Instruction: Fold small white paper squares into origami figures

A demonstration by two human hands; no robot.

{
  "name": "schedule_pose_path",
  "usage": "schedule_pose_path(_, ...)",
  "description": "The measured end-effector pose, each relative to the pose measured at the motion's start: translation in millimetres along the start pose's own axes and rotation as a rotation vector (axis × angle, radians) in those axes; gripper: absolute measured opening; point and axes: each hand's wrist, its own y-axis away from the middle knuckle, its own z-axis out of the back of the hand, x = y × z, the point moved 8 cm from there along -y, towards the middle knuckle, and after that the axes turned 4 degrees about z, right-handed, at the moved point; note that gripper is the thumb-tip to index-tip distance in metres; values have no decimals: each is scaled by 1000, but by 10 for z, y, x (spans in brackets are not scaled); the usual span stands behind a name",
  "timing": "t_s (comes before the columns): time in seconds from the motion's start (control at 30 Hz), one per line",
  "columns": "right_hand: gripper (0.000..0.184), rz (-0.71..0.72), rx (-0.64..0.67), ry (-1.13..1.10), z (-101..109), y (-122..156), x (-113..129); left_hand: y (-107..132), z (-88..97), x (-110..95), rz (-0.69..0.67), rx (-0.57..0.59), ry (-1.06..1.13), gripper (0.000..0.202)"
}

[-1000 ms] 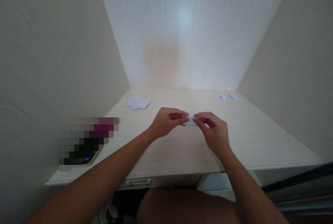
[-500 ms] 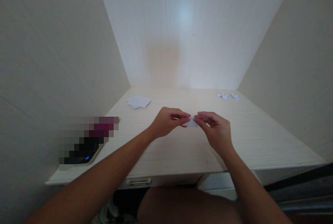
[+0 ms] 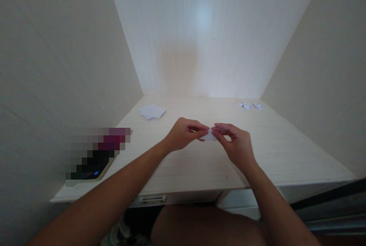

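Note:
Between my two hands is a small piece of white paper [image 3: 210, 136], held above the desk. My left hand [image 3: 187, 133] pinches its left side between thumb and fingers. On the other side, my right hand [image 3: 236, 139] grips the upper right edge with thumb and fingertips. The fingers cover much of the paper, so its full shape is hidden. Behind and to the left lies a loose stack of white paper sheets [image 3: 153, 111]. Several small folded or crumpled white paper pieces [image 3: 247, 106] rest at the back right.
The pale wooden desk [image 3: 183, 169] has walls at its back and both sides. A phone-like dark device [image 3: 95, 172], partly pixelated, lies at the left edge. A drawer handle [image 3: 152, 199] shows under the front edge, above my legs.
My right hand has shifted slightly left, toward my left hand, and less of the paper's right side shows. My left hand stays almost still.

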Motion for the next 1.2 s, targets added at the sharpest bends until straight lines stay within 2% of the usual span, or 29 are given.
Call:
schedule_pose_path(0.17, 22, 31, 29, 92, 2, -11, 90, -36, 9, 76, 50, 12, 64, 30)
schedule_pose_path(0.5, 16, -83, 6, -103, -40, 30, -151, -45, 16, 154, 106, 36, 129, 32)
schedule_pose_path(0.83, 16, -132, -26, -146, -34, 30, -219, -43, 66, 161, 92, 5, 113, 36)
schedule_pose_path(1.2, 15, -54, 45, 15, -57, 10, -31, -43, 52, 103, 39, -6, 0, 27)
